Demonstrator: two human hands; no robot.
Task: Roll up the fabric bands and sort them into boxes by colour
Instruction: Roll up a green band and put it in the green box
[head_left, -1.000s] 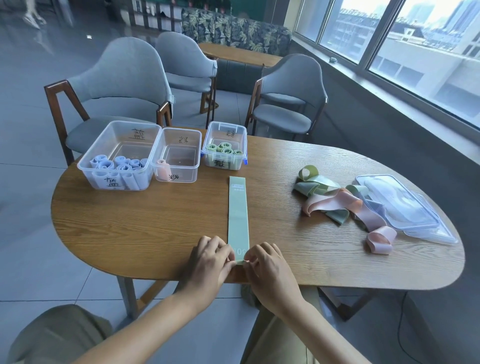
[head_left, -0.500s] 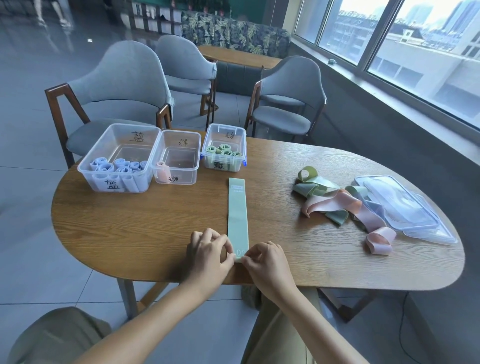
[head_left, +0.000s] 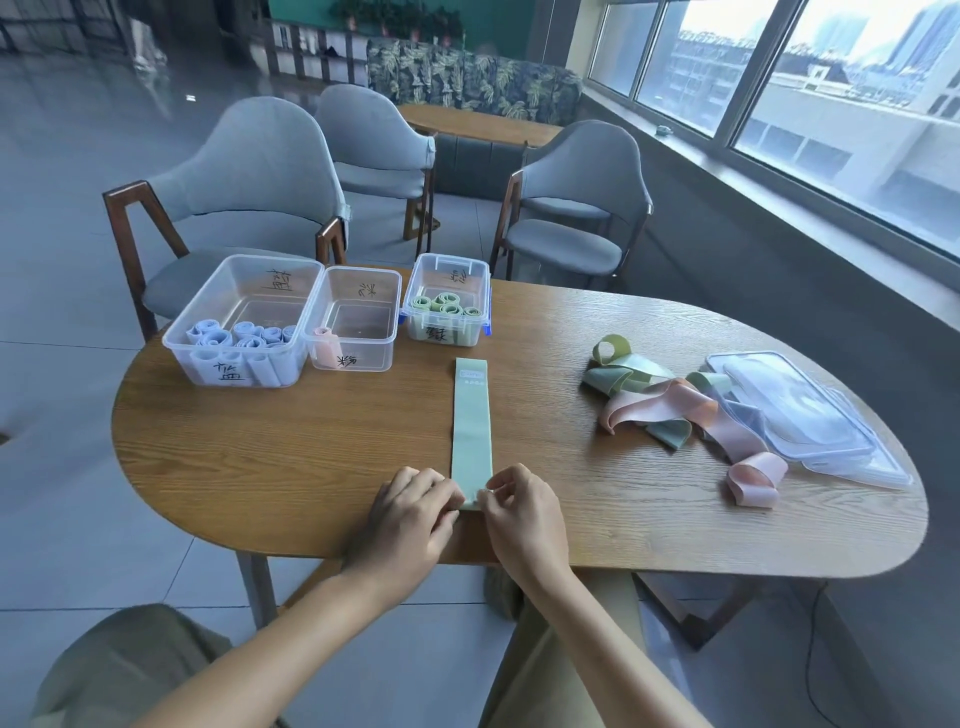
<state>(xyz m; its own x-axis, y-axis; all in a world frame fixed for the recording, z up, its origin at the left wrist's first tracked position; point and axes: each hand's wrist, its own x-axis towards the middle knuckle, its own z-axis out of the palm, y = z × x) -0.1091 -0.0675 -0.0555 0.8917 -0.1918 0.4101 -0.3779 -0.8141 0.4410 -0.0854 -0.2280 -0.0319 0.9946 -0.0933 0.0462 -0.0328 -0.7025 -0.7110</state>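
Note:
A light green fabric band (head_left: 470, 421) lies flat and straight on the wooden table (head_left: 311, 447), running away from me. My left hand (head_left: 413, 512) and my right hand (head_left: 519, 512) pinch its near end from both sides with curled fingers. At the back left stand three clear boxes: a large box (head_left: 244, 322) with several blue rolls, a middle box (head_left: 358, 319) with one pink roll, and a small box (head_left: 448, 301) with several green rolls. A loose pile of green and pink bands (head_left: 675, 410) lies to the right.
Clear plastic lids (head_left: 810, 421) are stacked at the table's right end, partly on the pile. Grey chairs (head_left: 249, 192) stand behind the table. The table's near edge runs just below my hands.
Both hands stay at the band's near end; the fingers have shifted slightly, working the end of the band. The band itself has not moved.

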